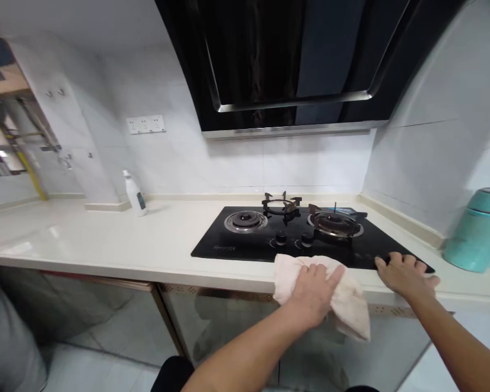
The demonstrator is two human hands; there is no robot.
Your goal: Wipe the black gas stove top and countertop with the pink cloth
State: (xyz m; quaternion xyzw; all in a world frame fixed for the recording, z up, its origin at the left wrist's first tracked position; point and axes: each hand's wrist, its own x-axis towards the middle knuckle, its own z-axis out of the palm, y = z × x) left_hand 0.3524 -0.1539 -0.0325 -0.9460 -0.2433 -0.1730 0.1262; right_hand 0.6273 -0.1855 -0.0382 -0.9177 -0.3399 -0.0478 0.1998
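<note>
With the glass gas cooktop (269,251) as the clock's centre, a pale pink cloth (353,305) lies at 6 o'clock, over the front edge of the white bench (171,228), one end hanging down. The left hand (313,291) has hold of it, fingers bent over the cloth and thumb set apart. At 4 o'clock the right hand (406,276) rests on the cooktop's front corner, its fingers loosely spread and gripping nothing. A loose black pan support (278,211) sits at 11 o'clock, behind and between the two burners. A white bottle (135,196) stands between 9 and 10 o'clock, a teal container (476,234) near 3, and the black range hood (286,60) hangs at 12.
</note>
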